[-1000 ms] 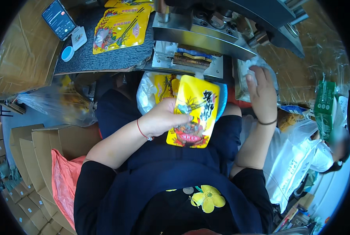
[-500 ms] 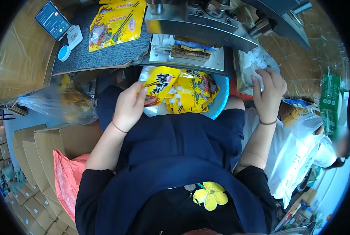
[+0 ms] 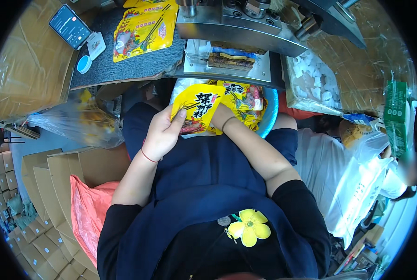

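A seated person holds one yellow pouch [image 3: 196, 109] over the lap, just below a metal sealing machine [image 3: 236, 23]. The left hand [image 3: 161, 135] grips its lower edge; the right hand [image 3: 222, 116] is tucked behind it, grip unclear. The pouch is glossy, printed, apparently unsealed. More pouches fill a blue basin [image 3: 270, 112], seemingly awaiting handling.

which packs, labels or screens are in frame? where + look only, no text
Yellow pouch: held by left hand and right hand over the lap, flat, food picture.
Pouch pile: in blue tub, yellow.
Yellow pouches: flat on grey mat, upper left.
Phone: upper left, lit bluish screen.
Green carton: right edge, upright.
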`<state>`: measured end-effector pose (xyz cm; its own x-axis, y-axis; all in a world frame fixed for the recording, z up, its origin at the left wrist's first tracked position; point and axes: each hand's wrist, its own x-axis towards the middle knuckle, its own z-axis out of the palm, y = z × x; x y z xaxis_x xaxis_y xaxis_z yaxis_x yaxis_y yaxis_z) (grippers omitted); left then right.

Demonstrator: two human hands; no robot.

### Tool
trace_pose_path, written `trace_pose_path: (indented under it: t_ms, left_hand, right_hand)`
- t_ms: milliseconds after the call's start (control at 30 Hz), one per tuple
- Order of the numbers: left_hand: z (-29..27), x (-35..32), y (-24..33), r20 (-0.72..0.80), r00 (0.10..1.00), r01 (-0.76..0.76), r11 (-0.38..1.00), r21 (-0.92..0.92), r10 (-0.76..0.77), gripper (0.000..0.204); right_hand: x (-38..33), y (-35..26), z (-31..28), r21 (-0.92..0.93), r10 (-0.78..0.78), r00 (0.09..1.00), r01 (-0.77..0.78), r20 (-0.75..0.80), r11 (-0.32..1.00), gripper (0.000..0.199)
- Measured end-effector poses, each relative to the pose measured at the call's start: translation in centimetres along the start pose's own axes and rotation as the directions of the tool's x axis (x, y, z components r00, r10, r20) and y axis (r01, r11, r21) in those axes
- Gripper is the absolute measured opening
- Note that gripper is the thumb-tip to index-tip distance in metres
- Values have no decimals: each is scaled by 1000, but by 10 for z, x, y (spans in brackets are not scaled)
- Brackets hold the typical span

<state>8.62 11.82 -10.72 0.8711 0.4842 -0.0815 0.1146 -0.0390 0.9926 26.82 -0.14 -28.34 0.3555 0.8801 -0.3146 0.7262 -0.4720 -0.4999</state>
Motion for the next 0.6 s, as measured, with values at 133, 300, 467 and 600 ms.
trace_pose_path:
  t_ms: [133,300,467,600]
  left_hand:
    - [-3,-3,11,-67,995,68,985,-161,-80,23]
    - [-4,0,24,65,981,190,966,-175,-181,17]
    - [18,8,25,193,979,38,990,138,-64,22]
    - [41,7,39,393,905,269,936,-229,-164,34]
  right_hand:
    - [-37,-15,-41,-171,-121,989,134,81,976,22]
    - [-106,-32,-135,197,-206,826,353,-525,915,20]
    - [-140,-89,-216,572,-37,733,561,-680,598,15]
    - [-137,-92,-234,327,-199,794,446,-575,833,13]
